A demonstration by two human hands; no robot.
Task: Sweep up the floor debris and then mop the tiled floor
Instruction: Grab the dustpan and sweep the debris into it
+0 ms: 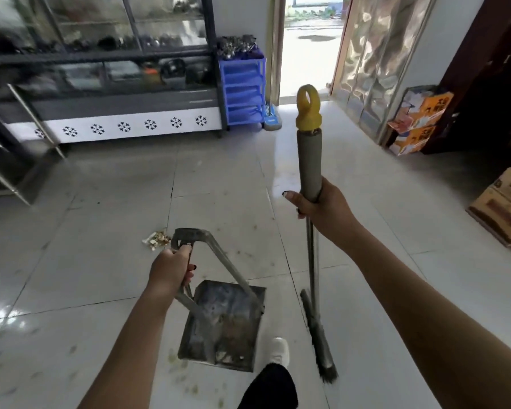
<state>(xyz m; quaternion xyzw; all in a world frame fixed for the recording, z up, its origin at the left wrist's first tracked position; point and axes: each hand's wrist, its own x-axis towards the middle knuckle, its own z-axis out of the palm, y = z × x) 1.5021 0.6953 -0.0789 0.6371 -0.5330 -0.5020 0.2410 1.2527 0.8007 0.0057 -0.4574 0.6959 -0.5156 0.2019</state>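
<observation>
My left hand (171, 268) grips the bent metal handle of a grey dustpan (223, 326), whose dirty pan hangs just above the white tiled floor (101, 261). My right hand (322, 206) holds the grey foam grip of a broom (309, 160) with a yellow ring cap on top. The broom's dark bristle head (319, 343) is down by the floor, right of the dustpan. A small pile of debris (157, 240) lies on the tiles just beyond my left hand. Faint dirty smears and crumbs mark the tiles near the pan.
A glass display counter (115, 84) lines the far left wall, with a blue plastic rack (242, 90) beside it. An open doorway (307, 45) is straight ahead. Cardboard boxes (416, 119) stand at the right wall, another box (505, 205) further right. My shoe (279, 351) is below the dustpan.
</observation>
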